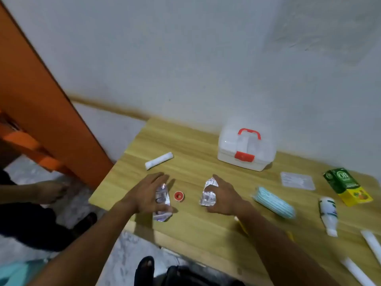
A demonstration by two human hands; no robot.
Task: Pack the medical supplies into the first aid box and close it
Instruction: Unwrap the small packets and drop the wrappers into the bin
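The white first aid box [245,150] with a red handle and red latch stands shut at the back of the wooden table [206,234]. My left hand [147,195] rests on a silver blister pack [161,203], fingers spread over it. My right hand [224,198] lies on a second silver blister pack [208,195]. Whether either hand grips its pack I cannot tell. A small red tape roll [179,196] sits between them. A white roll [159,160] lies to the back left.
To the right lie a stack of blue masks [274,202], a clear flat packet [297,180], a green and yellow carton [347,185], a white bottle [328,215] and two white tubes [371,242]. An orange door stands left. Another person's foot is on the floor at left.
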